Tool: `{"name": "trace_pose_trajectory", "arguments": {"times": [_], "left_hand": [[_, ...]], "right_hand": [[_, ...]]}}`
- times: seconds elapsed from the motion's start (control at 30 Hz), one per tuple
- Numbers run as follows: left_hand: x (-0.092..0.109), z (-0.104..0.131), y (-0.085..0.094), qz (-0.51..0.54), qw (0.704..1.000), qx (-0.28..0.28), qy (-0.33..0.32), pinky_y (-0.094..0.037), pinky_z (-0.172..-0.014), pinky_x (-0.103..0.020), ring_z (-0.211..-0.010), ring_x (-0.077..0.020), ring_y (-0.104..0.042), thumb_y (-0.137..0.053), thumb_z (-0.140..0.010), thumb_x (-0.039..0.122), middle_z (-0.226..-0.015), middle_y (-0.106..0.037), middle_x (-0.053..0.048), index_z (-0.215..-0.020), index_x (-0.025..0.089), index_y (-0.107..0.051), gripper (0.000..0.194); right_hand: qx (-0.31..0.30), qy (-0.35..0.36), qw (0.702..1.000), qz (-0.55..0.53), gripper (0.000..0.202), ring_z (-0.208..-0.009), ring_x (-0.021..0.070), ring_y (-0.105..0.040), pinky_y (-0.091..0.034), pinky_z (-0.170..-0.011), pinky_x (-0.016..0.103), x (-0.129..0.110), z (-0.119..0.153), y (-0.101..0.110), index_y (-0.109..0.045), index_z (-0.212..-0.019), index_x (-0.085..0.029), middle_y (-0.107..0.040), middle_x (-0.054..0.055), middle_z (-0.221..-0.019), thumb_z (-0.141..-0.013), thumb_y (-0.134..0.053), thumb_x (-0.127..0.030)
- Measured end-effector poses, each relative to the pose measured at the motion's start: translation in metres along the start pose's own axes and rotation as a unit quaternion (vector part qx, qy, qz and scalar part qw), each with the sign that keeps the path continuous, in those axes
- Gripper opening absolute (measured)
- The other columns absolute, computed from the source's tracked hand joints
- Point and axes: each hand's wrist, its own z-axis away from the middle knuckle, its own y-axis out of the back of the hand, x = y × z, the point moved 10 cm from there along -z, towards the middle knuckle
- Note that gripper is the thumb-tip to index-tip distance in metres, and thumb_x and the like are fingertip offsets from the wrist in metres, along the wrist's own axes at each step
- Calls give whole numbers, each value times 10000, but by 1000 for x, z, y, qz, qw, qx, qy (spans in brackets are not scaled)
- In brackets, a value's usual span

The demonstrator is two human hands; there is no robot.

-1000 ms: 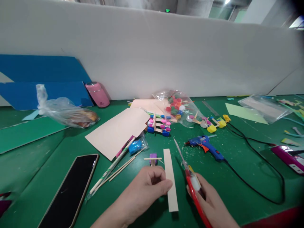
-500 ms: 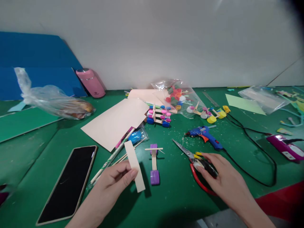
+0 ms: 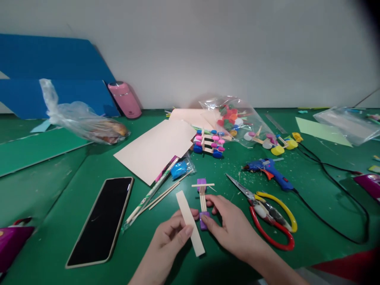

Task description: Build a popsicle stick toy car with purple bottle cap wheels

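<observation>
I see the left hand [image 3: 172, 239] pinching a pale strip [image 3: 189, 222], the right hand [image 3: 230, 225] touching a purple-ended stick model [image 3: 203, 203], red-handled scissors [image 3: 245, 192] nearby on the counter [image 3: 56, 221].

Your left hand [image 3: 172, 235] holds a flat, pale strip [image 3: 186, 209] aslant, far end leaning left, and just right of that hand a model [image 3: 203, 204] of pale sticks points away from you, one stick [image 3: 194, 185] crossing its far purple block [image 3: 201, 181], your right hand [image 3: 233, 225] with its thumb on the near purple block [image 3: 203, 226].
</observation>
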Motion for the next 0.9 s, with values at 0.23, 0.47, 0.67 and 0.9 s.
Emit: {"name": "trace_pose_trajectory", "arguments": {"times": [0.23, 0.47, 0.67, 0.9], "left_hand": [[-10, 4, -5, 81, 997, 11, 5, -326, -961, -387, -1052, -272, -515, -642, -715, 306, -1127, -600, -75, -606, 168, -651, 176], [-15, -2, -12, 94, 996, 3, 11, -321, -969, -383, -1064, -279, -512, -654, -699, 312, -1103, -610, -72, -627, 184, -676, 148], [-17, -4, -10, 79, 997, 12, 21, -325, -966, -396, -1061, -281, -516, -643, -715, 318, -1108, -616, -81, -764, 200, -714, 146], [-13, -2, -8, 52, 998, -16, 11, -322, -979, -371, -1086, -258, -508, -598, -766, 289, -1154, -595, -67, -655, 181, -665, 170]], "right_hand": [[-2, -21, 999, -39, 379, -823, 178, -548, -445, -769, 326, 11, -2, 0, -487, -1176, -211, -594, 52, -979, -799, -506, -244], [3, -52, 997, -63, 406, -798, 159, -538, -451, -754, 304, 26, -1, 1, -452, -1195, -193, -575, 41, -967, -792, -499, -208], [1, -77, 994, -74, 413, -739, 143, -529, -450, -711, 282, 33, 4, 0, -445, -1200, -215, -572, 16, -919, -791, -505, -216], [5, -77, 993, -91, 401, -663, 128, -523, -442, -634, 258, 31, 5, -6, -439, -1193, -212, -569, 4, -864, -804, -510, -275]]}}
